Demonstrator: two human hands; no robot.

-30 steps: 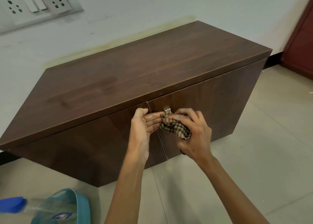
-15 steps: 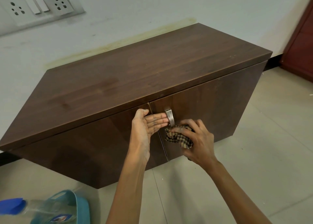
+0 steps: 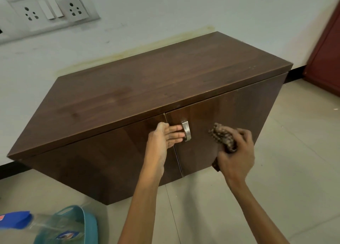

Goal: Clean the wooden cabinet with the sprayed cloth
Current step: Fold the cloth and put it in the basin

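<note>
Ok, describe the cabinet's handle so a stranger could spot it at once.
Find the dark wooden cabinet against the white wall. On its right door, close to the seam between the doors, sits the handle. It is the only silvery metal piece on the brown front.

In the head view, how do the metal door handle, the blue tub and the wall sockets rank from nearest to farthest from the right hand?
1. The door handle, just left of the right hand that holds the cloth, on the cabinet front.
2. The blue tub, on the floor at lower left.
3. The wall sockets, at upper left, beyond the cabinet.
</note>
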